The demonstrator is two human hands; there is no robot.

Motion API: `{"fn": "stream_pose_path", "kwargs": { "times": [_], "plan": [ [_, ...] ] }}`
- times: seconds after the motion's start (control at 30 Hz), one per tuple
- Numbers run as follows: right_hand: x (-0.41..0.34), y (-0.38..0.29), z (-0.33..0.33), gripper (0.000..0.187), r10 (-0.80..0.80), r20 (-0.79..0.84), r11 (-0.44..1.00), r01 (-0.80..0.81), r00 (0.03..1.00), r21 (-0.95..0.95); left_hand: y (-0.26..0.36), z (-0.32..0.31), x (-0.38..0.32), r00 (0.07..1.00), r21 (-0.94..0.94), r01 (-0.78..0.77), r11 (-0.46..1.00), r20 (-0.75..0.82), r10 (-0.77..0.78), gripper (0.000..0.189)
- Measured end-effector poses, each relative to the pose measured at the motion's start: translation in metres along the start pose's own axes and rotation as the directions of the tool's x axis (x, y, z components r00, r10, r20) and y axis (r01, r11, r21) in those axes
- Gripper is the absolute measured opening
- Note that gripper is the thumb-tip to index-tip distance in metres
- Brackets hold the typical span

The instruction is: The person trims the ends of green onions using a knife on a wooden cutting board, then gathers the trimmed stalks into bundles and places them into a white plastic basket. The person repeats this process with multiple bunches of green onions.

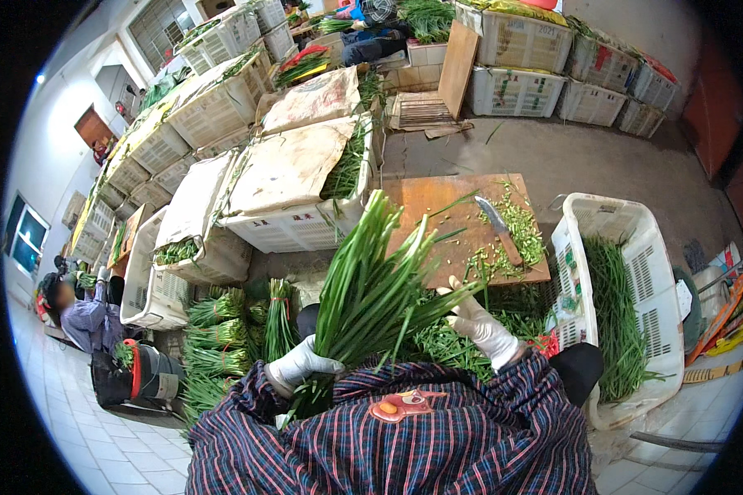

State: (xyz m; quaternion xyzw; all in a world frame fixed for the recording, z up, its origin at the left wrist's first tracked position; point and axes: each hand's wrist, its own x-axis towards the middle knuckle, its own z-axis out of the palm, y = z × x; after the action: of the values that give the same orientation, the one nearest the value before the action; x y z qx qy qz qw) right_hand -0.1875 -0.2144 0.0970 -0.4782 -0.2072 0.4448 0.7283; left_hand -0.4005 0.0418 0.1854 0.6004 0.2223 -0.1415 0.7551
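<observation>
My left hand (309, 365), in a white glove, grips a thick bunch of long green leafy stalks (365, 291), which look like garlic chives, near its lower end. The pale ends fan up and to the right. My right hand (480, 322), also gloved, is at the right edge of the bunch by a few stray stalks; whether its fingers pinch any is unclear. Beyond the hands lies a wooden board (421, 192) with a knife (500, 232) and chopped stalk ends (523, 229) on it. Loose greens (452, 352) lie below the board, between my arms.
Tied bundles (217, 334) are stacked at my left. A white plastic crate (672, 346) of greens stands at my right. Covered crates (285, 229) stand ahead on the left, and more crates (517, 93) line the back. A person (90, 318) sits at far left, another (371, 43) at the back.
</observation>
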Motion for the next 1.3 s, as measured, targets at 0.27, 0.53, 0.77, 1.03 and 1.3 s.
{"fn": "stream_pose_path", "kwargs": {
  "times": [0.27, 0.53, 0.77, 1.03, 1.3],
  "plan": [
    [-0.001, 0.014, -0.008, 0.085, -0.034, -0.088, 0.887, 0.071, 0.996, 0.457, 0.001, 0.011, 0.002, 1.0, -0.039, -0.006, 0.999, -0.008, 0.005, 0.031],
    [0.001, 0.091, -0.008, 0.09, 0.291, 0.385, 0.915, -0.373, 0.876, 0.156, 0.021, 0.02, 0.01, 0.997, -0.09, -0.067, 0.994, 0.019, 0.069, 0.045],
    [0.047, 0.073, 0.004, 0.078, -0.204, 0.344, 0.767, -0.068, 0.916, 0.638, 0.021, 0.033, 0.004, 0.997, -0.038, -0.048, 0.998, 0.066, 0.05, 0.046],
    [0.01, 0.007, 0.0, 0.058, -0.427, -0.008, 0.701, 0.336, 0.904, 0.629, 0.014, 0.028, 0.008, 0.998, -0.116, -0.018, 0.993, 0.054, 0.024, 0.047],
    [0.008, -0.022, 0.001, 0.013, -0.204, -0.299, 0.93, 0.28, 0.932, 0.238, 0.018, 0.021, 0.006, 1.0, -0.005, -0.006, 1.0, 0.01, 0.006, 0.036]
  ]
}}
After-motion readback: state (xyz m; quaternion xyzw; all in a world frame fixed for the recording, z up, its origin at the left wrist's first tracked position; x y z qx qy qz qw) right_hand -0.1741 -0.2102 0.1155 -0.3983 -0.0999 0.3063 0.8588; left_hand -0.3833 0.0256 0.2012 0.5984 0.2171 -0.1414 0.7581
